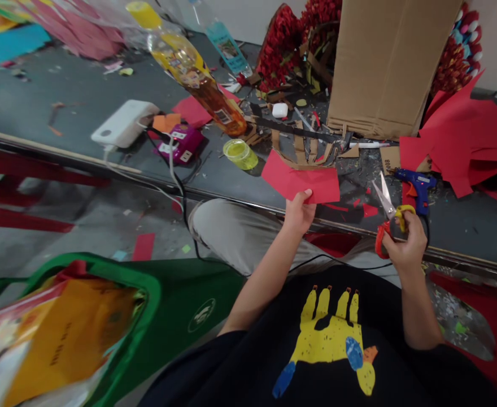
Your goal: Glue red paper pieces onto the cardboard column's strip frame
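My left hand [300, 213] pinches the lower edge of a red paper sheet [301, 178], holding it up over the front edge of the dark table [83, 113]. My right hand [404, 244] is closed around the red and yellow handles of a pair of scissors [387, 210]. The silver blades point up and to the left, slightly apart, a short way right of the red sheet and not touching it.
A blue glue gun [415, 186] lies just behind the scissors. Red paper sheets [469, 141], a cardboard box [384, 68], cardboard strips, a tilted bottle [189, 65], a yellow-green cup [240, 154], and a white power strip [123, 123] crowd the table. A green bag [104, 316] stands at lower left.
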